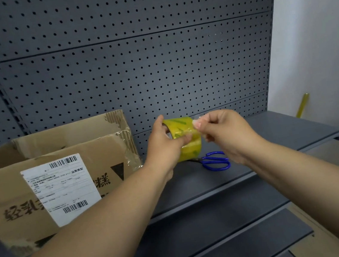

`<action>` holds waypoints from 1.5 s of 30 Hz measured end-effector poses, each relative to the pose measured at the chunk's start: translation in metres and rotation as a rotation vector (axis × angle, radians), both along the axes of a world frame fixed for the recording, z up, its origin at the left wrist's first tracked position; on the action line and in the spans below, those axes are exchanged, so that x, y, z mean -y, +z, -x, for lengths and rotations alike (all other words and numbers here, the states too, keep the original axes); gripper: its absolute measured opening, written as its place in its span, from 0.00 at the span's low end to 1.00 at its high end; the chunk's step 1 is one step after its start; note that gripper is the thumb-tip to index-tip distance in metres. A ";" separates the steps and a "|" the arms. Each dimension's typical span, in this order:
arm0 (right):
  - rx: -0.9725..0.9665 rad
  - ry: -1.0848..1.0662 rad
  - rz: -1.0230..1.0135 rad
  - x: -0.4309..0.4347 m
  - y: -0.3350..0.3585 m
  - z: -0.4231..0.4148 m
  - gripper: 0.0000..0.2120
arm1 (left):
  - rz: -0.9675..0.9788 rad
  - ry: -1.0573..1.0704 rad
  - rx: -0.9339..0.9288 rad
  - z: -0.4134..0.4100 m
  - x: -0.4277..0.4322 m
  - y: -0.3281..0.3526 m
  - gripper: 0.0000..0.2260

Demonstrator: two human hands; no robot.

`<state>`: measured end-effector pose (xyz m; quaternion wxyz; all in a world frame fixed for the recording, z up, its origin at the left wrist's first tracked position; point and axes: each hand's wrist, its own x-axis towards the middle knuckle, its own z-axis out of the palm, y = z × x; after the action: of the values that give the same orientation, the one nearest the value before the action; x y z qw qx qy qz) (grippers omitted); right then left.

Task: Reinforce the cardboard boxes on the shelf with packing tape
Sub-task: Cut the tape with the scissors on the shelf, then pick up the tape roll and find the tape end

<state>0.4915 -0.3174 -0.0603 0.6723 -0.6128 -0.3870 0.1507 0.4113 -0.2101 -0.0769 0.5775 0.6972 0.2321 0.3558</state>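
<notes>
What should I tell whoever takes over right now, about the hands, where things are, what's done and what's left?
Left hand grips the yellow tape roll; right hand pinches its free end.
Cardboard box stands on the shelf at left; blue scissors lie on the shelf below the hands.
Done: tape end seems found. Left: pull a strip, tape the box, cut.

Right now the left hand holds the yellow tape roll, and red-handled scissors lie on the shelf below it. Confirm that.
The head view shows blue handles on the scissors, not red. The left hand, tape roll and shelf are as stated.
</notes>
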 end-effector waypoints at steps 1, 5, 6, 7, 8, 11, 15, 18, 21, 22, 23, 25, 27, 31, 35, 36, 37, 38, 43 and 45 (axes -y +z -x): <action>-0.109 0.029 -0.021 0.000 0.002 -0.003 0.12 | 0.005 -0.004 0.008 0.000 0.000 0.001 0.42; -0.183 0.048 0.032 0.000 0.003 -0.017 0.09 | 0.015 -0.054 0.024 -0.002 0.000 0.006 0.43; -0.156 0.020 0.041 -0.001 0.001 -0.019 0.06 | 0.020 -0.063 0.026 -0.002 0.001 0.007 0.43; -0.123 -0.017 0.044 -0.002 -0.001 -0.020 0.05 | 0.027 -0.065 0.030 -0.002 0.001 0.008 0.43; -0.075 -0.063 0.046 -0.004 -0.003 -0.021 0.05 | 0.033 -0.061 0.034 -0.002 0.002 0.009 0.42; 0.125 -0.198 0.100 -0.007 -0.004 -0.020 0.04 | 0.043 -0.055 0.017 -0.004 0.002 0.012 0.43; 0.215 -0.435 0.313 -0.002 -0.007 -0.038 0.23 | 0.059 -0.037 0.004 0.002 -0.002 0.016 0.42; 0.099 -0.271 0.288 0.010 -0.014 -0.049 0.15 | 0.082 -0.025 0.014 0.006 -0.008 0.025 0.42; 0.075 0.191 0.205 0.004 -0.026 -0.035 0.06 | 0.116 -0.044 0.012 0.002 -0.008 0.033 0.43; 0.060 0.286 0.138 -0.002 -0.029 -0.029 0.08 | 0.136 -0.057 0.014 0.001 -0.005 0.035 0.40; 0.042 0.332 0.064 -0.007 -0.030 -0.024 0.09 | 0.141 -0.067 0.002 0.001 -0.001 0.038 0.36; 0.017 0.304 -0.023 -0.014 -0.027 -0.022 0.10 | 0.100 -0.052 -0.078 0.002 0.000 0.042 0.35; 0.073 0.238 0.011 -0.016 -0.029 -0.029 0.09 | -0.076 -0.014 -0.273 0.006 0.000 0.051 0.37; 0.482 0.112 0.371 -0.022 -0.041 -0.043 0.06 | -0.578 0.086 -0.609 0.019 0.002 0.075 0.17; 0.823 0.201 0.680 -0.031 -0.056 -0.027 0.13 | -0.837 0.166 -0.522 0.031 -0.008 0.094 0.19; 0.851 0.221 0.725 -0.035 -0.059 -0.022 0.14 | -0.875 0.189 -0.513 0.035 -0.012 0.097 0.19; 0.881 0.225 0.765 -0.038 -0.060 -0.017 0.16 | -0.916 0.209 -0.518 0.038 -0.016 0.100 0.19; 0.905 0.207 0.812 -0.043 -0.061 -0.014 0.18 | -0.959 0.228 -0.529 0.041 -0.021 0.101 0.18; 1.006 0.176 1.213 -0.069 -0.051 -0.009 0.22 | -1.076 0.292 -0.613 0.059 -0.047 0.101 0.18; 1.069 0.173 1.412 -0.082 -0.053 -0.019 0.20 | -1.084 0.315 -0.637 0.069 -0.056 0.101 0.17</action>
<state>0.5106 -0.2356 -0.1137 -0.1464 -0.8414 -0.5109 0.0984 0.3426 -0.1545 0.0239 -0.0123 0.9189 0.2789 0.2789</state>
